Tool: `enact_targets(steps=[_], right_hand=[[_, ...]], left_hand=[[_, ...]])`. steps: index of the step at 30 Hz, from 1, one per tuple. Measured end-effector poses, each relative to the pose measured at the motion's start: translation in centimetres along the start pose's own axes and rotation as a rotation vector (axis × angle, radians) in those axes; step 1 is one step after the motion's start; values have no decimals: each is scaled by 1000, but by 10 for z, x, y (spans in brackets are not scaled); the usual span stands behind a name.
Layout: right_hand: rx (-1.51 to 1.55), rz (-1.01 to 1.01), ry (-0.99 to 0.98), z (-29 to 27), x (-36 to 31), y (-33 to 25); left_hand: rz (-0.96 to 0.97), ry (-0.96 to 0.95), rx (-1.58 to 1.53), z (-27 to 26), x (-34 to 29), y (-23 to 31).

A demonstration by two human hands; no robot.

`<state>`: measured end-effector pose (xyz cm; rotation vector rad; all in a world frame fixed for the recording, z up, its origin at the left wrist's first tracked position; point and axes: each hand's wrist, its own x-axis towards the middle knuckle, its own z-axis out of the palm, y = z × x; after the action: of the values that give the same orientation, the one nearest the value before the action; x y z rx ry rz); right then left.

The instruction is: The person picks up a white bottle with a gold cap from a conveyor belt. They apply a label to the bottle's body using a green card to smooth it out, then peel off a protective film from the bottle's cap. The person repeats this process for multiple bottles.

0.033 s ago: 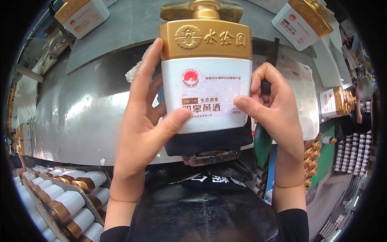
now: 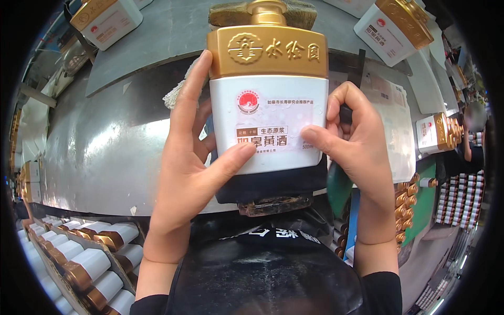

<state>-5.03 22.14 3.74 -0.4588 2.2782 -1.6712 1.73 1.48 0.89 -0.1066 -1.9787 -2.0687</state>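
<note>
A white bottle (image 2: 223, 97) with a gold shoulder and neck lies face up before me, its base against a dark padded rest (image 2: 273, 185). On its front is a pale label (image 2: 286, 116) with a red round mark. My left hand (image 2: 186, 163) grips the bottle's left side, fingers along the edge and thumb on the label's lower left. My right hand (image 2: 359, 139) presses its thumb on the label's lower right. Its other fingers curl around a slim tool with a dark handle and a green blade-like end (image 2: 340, 189); the tool's exact kind is unclear.
A white cloth (image 2: 176, 97) lies left of the bottle on the grey metal table (image 2: 105, 152). Label sheets (image 2: 396, 123) lie to the right. Similar bottles stand at the far left (image 2: 113, 23) and far right (image 2: 388, 34). Boxed bottles (image 2: 89, 262) fill the lower left.
My left hand has shifted slightly right, its thumb sliding a little further over the label. The right thumb has moved slightly left, and the green blade end has swung slightly left.
</note>
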Motion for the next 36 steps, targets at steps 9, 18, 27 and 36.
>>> enact_targets(steps=[9, 18, 27, 36], right_hand=[[191, 135, -51, -9, 3, -11], [-67, 12, -10, -7, 0, -2], [111, 87, -71, -9, 1, -8], [356, 29, -18, -39, 11, 16]], left_hand=[[-28, -8, -184, -4, 7, -4], [-26, -7, -55, 3, 7, -1], [-72, -14, -133, -2, 5, -2], [-56, -67, -122, -7, 6, -6]])
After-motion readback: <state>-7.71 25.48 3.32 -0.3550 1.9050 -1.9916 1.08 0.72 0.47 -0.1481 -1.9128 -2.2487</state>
